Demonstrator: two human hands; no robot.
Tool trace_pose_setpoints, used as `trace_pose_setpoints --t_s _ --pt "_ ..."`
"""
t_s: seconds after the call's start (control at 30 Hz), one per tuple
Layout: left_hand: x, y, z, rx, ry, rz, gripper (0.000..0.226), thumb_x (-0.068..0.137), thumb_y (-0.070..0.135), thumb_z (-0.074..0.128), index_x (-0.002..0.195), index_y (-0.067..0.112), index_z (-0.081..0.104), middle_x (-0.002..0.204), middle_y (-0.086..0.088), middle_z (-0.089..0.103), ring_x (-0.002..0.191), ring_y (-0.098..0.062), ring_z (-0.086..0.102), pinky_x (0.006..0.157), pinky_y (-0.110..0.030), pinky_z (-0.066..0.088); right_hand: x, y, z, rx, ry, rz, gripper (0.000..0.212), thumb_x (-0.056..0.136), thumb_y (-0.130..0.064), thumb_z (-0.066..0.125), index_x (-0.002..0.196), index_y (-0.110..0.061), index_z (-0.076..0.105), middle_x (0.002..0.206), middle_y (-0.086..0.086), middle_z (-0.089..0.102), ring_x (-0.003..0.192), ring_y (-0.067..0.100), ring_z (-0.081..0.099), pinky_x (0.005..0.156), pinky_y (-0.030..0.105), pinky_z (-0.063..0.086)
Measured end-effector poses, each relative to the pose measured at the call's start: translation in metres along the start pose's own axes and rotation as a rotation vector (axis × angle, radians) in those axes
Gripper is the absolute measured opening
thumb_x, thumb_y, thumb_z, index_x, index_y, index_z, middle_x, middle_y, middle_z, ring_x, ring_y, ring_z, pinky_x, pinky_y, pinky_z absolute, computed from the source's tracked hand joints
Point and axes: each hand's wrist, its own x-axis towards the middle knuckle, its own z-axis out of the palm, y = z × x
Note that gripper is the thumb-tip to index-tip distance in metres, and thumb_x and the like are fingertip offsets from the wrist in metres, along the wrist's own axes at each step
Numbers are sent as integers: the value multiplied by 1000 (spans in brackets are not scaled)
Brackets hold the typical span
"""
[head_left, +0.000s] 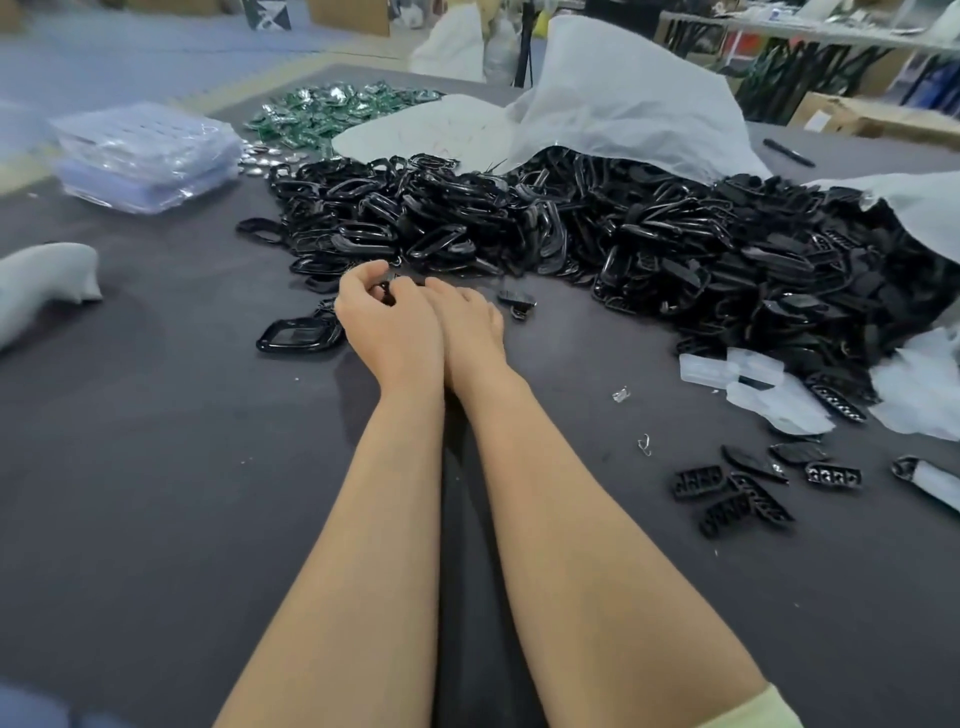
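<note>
left hand (387, 325) fingers curled, thumb and fingertips pinching a small black plastic part (387, 292) just above the dark grey table (156, 493), at the near edge of the heap of glossy black plastic frames (426, 218); right hand (470, 325) pressed against the left, fingers bent toward the same part, tips hidden, cannot tell if they grip; single black rounded plastic frame (298, 336) lies just left of the left hand; crumpled white plastic bag (623, 98) behind the heap; green circuit boards (332, 111) far left

black plastic frames (467, 218), green circuit boards (332, 111)
</note>
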Motion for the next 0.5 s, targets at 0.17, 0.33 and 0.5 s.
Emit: trace_pose_setpoints --t_s 0.17,0.33,0.5 --pt "-3 -1 1 -14 3 -27 19 90 3 46 103 17 51 121 -8 55 103 -14 53 73 -7 40 -11 5 -1 85 241 61 13 94 -18 47 104 -16 56 113 4 62 109 26 50 88 36 34" --pt "-6 0 7 17 -54 -8 23 90 4 47 108 16 56 120 -9 55 94 -11 52 89 -23 45 -22 12 -16 372 296 117 21 94 -14 49 113 -8 56 115 11 59 106 28 52 90 37 41" --pt "-27 5 24 0 -210 -90 28 93 5 42 106 19 63 108 -5 65 99 -20 64 94 -35 50 -38 43 -49 654 371 175 16 93 -11 54 102 -8 67 93 7 67 91 27 65 87 44 52"
